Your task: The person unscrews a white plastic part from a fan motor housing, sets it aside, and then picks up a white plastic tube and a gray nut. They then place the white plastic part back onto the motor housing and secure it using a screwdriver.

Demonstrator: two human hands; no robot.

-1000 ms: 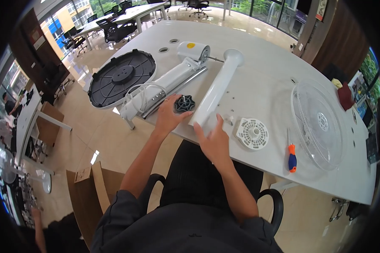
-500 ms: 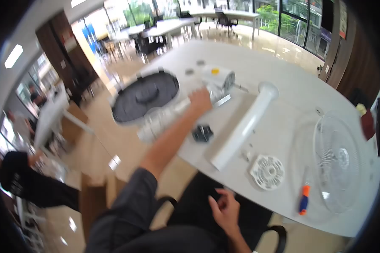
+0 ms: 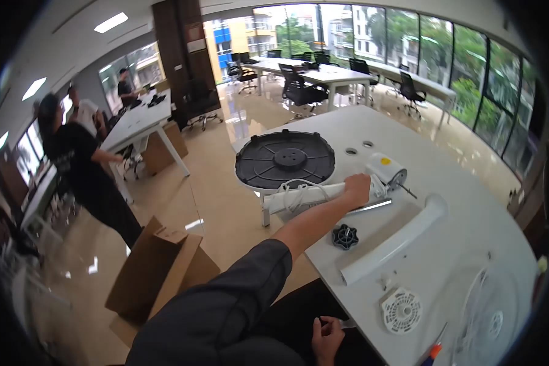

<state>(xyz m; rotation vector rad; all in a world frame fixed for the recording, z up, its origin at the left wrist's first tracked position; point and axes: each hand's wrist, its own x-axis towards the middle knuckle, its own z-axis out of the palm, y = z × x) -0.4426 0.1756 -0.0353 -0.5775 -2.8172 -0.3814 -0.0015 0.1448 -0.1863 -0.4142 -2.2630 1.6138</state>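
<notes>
My left hand (image 3: 357, 190) is closed round a long white fan part (image 3: 305, 196) with a looped white cable, beside the white motor housing (image 3: 384, 169) with its yellow sticker. A silver strip (image 3: 369, 206) lies just below the hand. My right hand (image 3: 327, 338) is low by the table's near edge, fingers curled; what they hold, if anything, is hidden. Between the arm and the white tube (image 3: 393, 241) sits a black star-shaped knob (image 3: 345, 236). The round dark base (image 3: 290, 158) lies at the table's far left. A white slotted disc (image 3: 402, 310) is near the front edge.
On the white table (image 3: 463, 244) are a clear fan grille (image 3: 496, 323) at the right and an orange-handled screwdriver (image 3: 434, 352). An open cardboard box (image 3: 158, 268) stands on the floor at left. A person in black (image 3: 76, 152) and others stand beyond it.
The view has swung left and up, so the table things appear lower and further right. My left hand stays at the white fan part. My right hand's fingers are more curled.
</notes>
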